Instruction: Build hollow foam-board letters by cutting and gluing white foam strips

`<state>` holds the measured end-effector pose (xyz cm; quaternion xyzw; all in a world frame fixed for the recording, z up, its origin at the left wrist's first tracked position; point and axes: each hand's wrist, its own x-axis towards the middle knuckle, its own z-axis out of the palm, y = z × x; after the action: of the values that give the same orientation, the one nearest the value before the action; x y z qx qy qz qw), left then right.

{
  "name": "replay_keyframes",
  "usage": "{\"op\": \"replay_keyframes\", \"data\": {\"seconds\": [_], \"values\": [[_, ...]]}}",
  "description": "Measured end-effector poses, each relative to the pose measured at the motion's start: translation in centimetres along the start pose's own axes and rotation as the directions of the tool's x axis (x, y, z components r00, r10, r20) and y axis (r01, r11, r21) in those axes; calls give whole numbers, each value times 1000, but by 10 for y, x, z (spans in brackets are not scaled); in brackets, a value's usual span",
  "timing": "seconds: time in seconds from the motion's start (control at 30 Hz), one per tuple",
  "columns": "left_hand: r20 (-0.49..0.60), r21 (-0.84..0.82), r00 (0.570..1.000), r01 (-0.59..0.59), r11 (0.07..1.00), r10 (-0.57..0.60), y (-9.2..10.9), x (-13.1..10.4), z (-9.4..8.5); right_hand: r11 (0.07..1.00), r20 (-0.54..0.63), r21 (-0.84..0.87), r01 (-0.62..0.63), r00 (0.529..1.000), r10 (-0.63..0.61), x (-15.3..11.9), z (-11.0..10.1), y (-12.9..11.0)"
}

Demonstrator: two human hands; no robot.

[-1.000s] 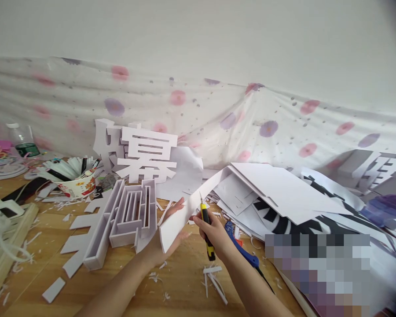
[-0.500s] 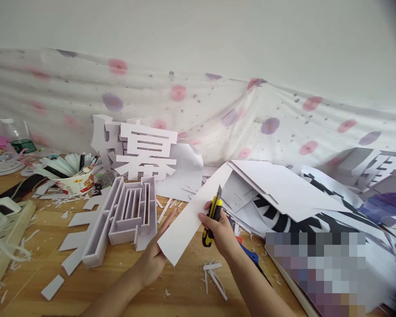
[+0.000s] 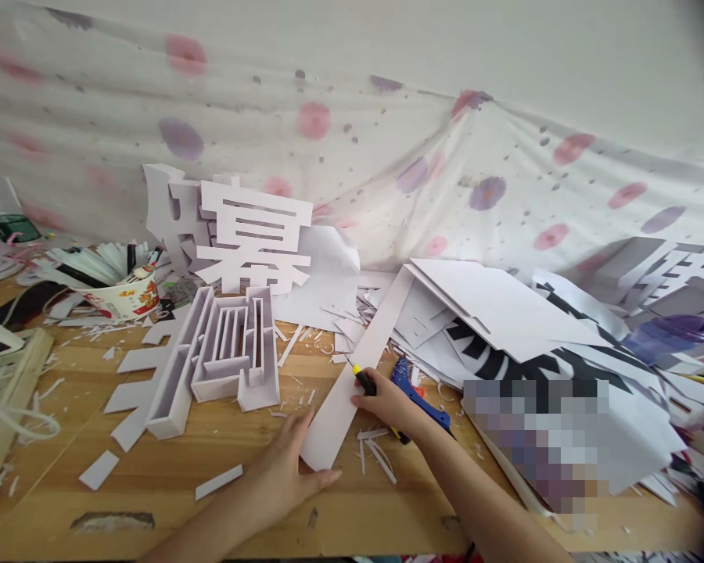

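Note:
A long white foam board strip [image 3: 334, 407] lies slanted on the wooden table, its far end by the stacked sheets. My left hand [image 3: 287, 469] is at its near end, thumb and fingers spread around the corner. A black and yellow utility knife [image 3: 364, 381] is gripped in my right hand [image 3: 387, 403], which rests over the strip's right edge; the blade points up and left above the strip. To the left lies a white walled foam character [image 3: 226, 360]. A blue glue gun [image 3: 419, 397] is partly behind my right hand.
Behind stand white cut-out characters [image 3: 252, 234] and a paper bowl [image 3: 123, 301] of strips. White sheets [image 3: 498, 305] are stacked at the right, near a purple-lidded container [image 3: 672, 336]. Offcuts [image 3: 378, 453] lie near my right forearm; a power strip is at the far left.
The strip has come down towards the table. My left hand has opened around its near corner, and my right hand has tilted the knife leftward. The view has shifted downward.

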<state>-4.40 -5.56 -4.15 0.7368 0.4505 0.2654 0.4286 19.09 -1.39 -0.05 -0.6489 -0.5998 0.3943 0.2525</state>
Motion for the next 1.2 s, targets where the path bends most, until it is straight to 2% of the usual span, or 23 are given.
{"op": "replay_keyframes", "data": {"seconds": [0.1,0.2,0.27,0.4,0.47,0.53,0.63,0.77,1.0,1.1,1.2], "values": [[-88,66,996,1,998,5,5,5,6,999,12,-37,-10,1000,10,-1,0,-3],[-93,139,996,1,990,12,20,9,-8,997,52,-77,-7,999,11,-5,-3,-9],[-103,260,994,-7,966,35,33,12,-29,994,62,-99,35,998,-28,-9,-7,-13],[-222,453,973,41,891,68,50,23,-83,963,37,-166,213,977,-210,-17,-13,-20],[-196,510,972,-9,860,126,51,29,-104,943,56,-181,278,960,-273,-21,-13,-22],[-151,524,974,-64,849,166,47,34,-116,933,91,-192,305,952,-292,-23,-10,-21],[-124,496,976,-97,863,181,40,38,-119,918,131,-227,326,944,-303,-25,-2,-17],[-137,439,981,-63,896,136,33,38,-116,887,123,-313,339,941,-316,-26,9,-15],[-129,385,985,-59,921,117,31,35,-124,753,185,-555,354,935,-303,-31,16,-28],[-100,338,992,-37,941,75,34,33,-127,746,185,-557,365,930,-317,-31,14,-24],[-77,280,997,18,960,4,35,30,-127,791,205,-480,379,925,-319,-29,10,-17]]}}
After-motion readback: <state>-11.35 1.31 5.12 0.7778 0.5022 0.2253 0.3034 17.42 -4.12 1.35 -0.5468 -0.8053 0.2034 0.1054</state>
